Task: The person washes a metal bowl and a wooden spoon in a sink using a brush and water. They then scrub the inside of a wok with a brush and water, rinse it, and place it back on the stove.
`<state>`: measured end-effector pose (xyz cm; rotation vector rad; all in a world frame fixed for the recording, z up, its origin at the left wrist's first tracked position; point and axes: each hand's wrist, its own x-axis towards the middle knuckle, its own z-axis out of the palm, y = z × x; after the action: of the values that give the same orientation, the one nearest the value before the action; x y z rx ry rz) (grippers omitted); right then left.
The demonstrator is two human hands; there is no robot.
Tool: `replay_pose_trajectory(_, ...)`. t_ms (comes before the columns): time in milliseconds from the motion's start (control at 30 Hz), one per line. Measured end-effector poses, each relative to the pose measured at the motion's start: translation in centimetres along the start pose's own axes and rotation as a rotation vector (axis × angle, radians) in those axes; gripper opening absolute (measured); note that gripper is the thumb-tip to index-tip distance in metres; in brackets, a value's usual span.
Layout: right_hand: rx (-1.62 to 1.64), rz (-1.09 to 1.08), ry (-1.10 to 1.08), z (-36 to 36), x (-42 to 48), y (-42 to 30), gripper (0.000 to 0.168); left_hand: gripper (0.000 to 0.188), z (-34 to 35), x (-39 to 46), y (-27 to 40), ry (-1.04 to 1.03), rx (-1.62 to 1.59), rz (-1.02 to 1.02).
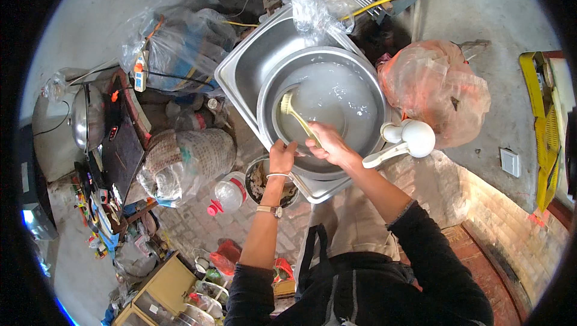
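A large round metal basin (383, 100) of cloudy water sits in a stainless steel sink (245, 60). Inside it lies a smaller metal bowl (276, 114), partly under the water. My right hand (331, 143) grips a pale yellow scrubbing brush (297, 116) by its handle. The bristles are against the left inner side of the bowl. My left hand (282, 159) is closed at the near left rim, where it appears to hold the bowl's edge; the fingers hide the exact contact. A white faucet (417, 139) with a lever stands to the right of my right hand.
Below the sink's left corner stands a bucket (257, 181) with dark scraps, beside a clear plastic jug (230, 193). Crumpled clear plastic (311, 10) hangs over the sink's far edge. A bulging reddish plastic bag (437, 93) sits right; a wrapped sack (194, 159) lies left.
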<state>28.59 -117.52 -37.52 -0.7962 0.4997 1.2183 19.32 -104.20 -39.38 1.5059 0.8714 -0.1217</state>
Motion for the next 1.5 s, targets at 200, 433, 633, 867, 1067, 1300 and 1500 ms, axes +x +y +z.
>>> replay_pose_trajectory(200,-0.311,0.078,0.0,1.8,-3.2,-1.0,0.018,0.014,-0.1,-0.3,-0.3,0.018,-0.024,-0.047)
replay_pose_trajectory(433,0.498,-0.038,0.052,-0.4,2.5,-2.0,0.014,0.015,0.7,-0.9,1.2,0.007,-0.066,-0.013)
replay_pose_trajectory(633,-0.377,-0.051,-0.016,0.6,0.1,-2.3,0.021,0.016,0.3,-0.4,0.3,-0.029,-0.091,-0.054)
replay_pose_trajectory(867,-0.558,0.105,-0.113,-0.3,-0.5,-5.5,0.023,0.015,0.2,0.0,0.4,-0.067,-0.131,-0.086)
replay_pose_trajectory(1067,0.569,0.033,-0.088,-2.1,1.5,-2.9,0.017,0.012,0.4,-0.4,0.2,0.028,-0.092,-0.047)
replay_pose_trajectory(1300,-0.297,0.055,0.044,1.6,1.3,-3.7,0.018,0.013,-0.3,0.5,-0.6,-0.064,-0.066,-0.025)
replay_pose_trajectory(1500,-1.159,0.168,-0.2,-1.5,-1.4,-5.5,0.024,0.017,-0.6,0.3,0.6,-0.024,0.027,-0.051)
